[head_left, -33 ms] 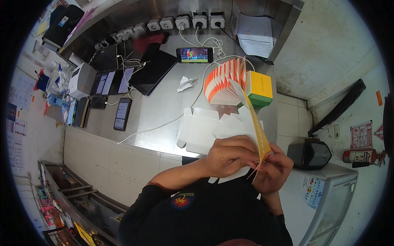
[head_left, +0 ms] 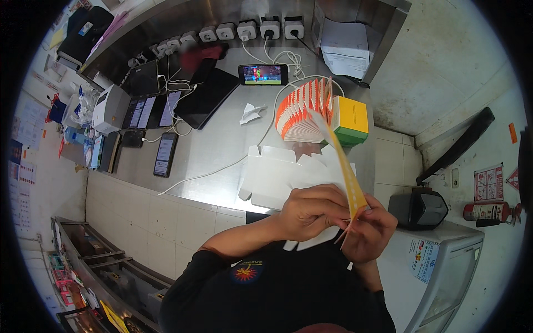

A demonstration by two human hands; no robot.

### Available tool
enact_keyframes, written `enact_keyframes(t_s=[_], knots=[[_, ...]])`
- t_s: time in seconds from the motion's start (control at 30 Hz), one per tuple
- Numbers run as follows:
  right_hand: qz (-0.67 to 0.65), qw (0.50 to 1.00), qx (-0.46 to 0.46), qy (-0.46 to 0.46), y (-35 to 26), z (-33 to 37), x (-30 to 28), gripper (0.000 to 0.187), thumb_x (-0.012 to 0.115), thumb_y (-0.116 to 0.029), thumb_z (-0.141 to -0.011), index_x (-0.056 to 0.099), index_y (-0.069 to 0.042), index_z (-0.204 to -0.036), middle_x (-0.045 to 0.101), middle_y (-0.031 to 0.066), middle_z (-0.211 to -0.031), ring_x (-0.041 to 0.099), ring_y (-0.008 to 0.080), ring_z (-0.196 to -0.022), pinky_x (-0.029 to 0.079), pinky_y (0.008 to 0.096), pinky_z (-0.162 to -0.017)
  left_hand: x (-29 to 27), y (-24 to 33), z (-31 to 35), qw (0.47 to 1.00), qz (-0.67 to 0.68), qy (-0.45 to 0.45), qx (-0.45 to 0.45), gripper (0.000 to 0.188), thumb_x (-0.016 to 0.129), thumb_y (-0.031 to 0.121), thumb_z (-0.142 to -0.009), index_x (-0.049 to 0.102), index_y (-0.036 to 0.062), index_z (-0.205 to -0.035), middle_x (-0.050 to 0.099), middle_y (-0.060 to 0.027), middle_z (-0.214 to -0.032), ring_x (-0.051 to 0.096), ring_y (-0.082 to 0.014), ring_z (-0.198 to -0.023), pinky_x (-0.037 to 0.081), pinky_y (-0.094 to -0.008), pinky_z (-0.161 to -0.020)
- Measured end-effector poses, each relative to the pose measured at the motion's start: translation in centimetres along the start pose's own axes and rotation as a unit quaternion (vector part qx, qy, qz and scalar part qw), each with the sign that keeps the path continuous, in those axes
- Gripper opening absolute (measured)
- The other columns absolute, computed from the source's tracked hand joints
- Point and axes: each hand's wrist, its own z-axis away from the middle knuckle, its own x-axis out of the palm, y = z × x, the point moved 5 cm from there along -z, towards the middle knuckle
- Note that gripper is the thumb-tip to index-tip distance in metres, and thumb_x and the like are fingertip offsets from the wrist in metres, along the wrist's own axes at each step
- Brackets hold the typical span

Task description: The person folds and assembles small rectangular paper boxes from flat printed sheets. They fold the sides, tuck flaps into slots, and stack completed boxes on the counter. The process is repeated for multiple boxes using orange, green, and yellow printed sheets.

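Note:
Both my hands meet over the near right edge of the steel table, gripping a thin cardboard piece [head_left: 351,186] that stands up edge-on, yellow on one side and pale on the other. My left hand [head_left: 315,212] pinches its lower end from the left. On the other side, the fingers of my right hand [head_left: 369,230] are closed around the same end, where a fold shows. Beneath and behind my hands lie white flat carton blanks [head_left: 270,173]. Beyond them stands a fanned row of orange-and-white folded cardboard pieces [head_left: 297,114], beside a yellow-and-green box [head_left: 352,117].
A phone showing video [head_left: 263,74] leans at the back near plugged chargers [head_left: 270,30]. A white cable [head_left: 222,171] crosses the table. Crumpled paper [head_left: 252,113], a dark tablet [head_left: 208,100] and another phone [head_left: 165,154] lie to the left. A black dispenser [head_left: 419,208] stands at right.
The upper end of the cardboard piece has shifted slightly and looks blurred. My hands hold almost the same place.

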Motion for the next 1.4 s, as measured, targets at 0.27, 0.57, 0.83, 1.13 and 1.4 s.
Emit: enact_keyframes(t_s=[0.27, 0.57, 0.83, 1.13, 1.4], knots=[[0.030, 0.999, 0.002, 0.045, 0.3, 0.0, 0.4, 0.022, 0.064, -0.027, -0.115, 0.059, -0.006, -0.116, 0.045, 0.0147, -0.125, 0.072, 0.0453, -0.123, 0.066, 0.0475, -0.100, 0.4, -1.1, 0.2, 1.000, -0.014, 0.015, -0.014, 0.024, 0.089, -0.002, -0.089, 0.081, -0.0029, -0.112, 0.078, -0.0128, -0.109, 0.077, -0.0275, -0.099, 0.062, -0.0378, -0.086], [-0.047, 0.998, 0.030, -0.017, 0.0, -0.9, 0.0, 0.011, 0.073, -0.015, -0.109, 0.069, -0.005, -0.112, 0.047, 0.0161, -0.127, 0.067, 0.0459, -0.131, 0.068, 0.0429, -0.097, -0.5, -0.7, 0.5, 0.999, -0.032, 0.008, -0.003, 0.020, 0.088, 0.004, -0.094, 0.081, -0.0016, -0.112, 0.079, -0.0134, -0.116, 0.079, -0.0288, -0.109, 0.063, -0.0386, -0.093], [-0.226, 0.964, 0.142, 0.007, 0.6, -0.1, 0.6, 0.008, 0.079, -0.010, -0.104, 0.076, -0.003, -0.107, 0.051, 0.0170, -0.133, 0.063, 0.0465, -0.136, 0.068, 0.0457, -0.097, -0.3, -1.9, 1.0, 0.997, 0.050, -0.026, -0.057, 0.019, 0.089, 0.006, -0.094, 0.082, 0.0001, -0.110, 0.080, -0.0152, -0.128, 0.079, -0.0312, -0.118, 0.063, -0.0391, -0.098], [-0.308, 0.924, 0.226, 0.011, 2.1, 0.3, 1.1, 0.015, 0.088, -0.005, -0.096, 0.075, -0.004, -0.103, 0.053, 0.0165, -0.135, 0.060, 0.0394, -0.142, 0.058, 0.0495, -0.109, 0.4, -3.0, 1.9, 0.989, 0.054, 0.022, -0.138, 0.034, 0.096, 0.014, -0.089, 0.082, 0.0022, -0.118, 0.080, -0.0157, -0.126, 0.078, -0.0304, -0.114, 0.061, -0.0393, -0.096], [-0.062, 0.988, 0.141, 0.033, 1.3, -1.0, 1.2, 0.027, 0.095, -0.011, -0.089, 0.069, -0.008, -0.093, 0.055, 0.0211, -0.152, 0.059, 0.0390, -0.145, 0.055, 0.0528, -0.115, 0.3, -2.4, 2.5, 0.990, 0.037, 0.093, -0.098, 0.040, 0.081, 0.012, -0.104, 0.068, -0.0031, -0.138, 0.074, -0.0153, -0.137, 0.080, -0.0271, -0.109, 0.059, -0.0337, -0.099]])
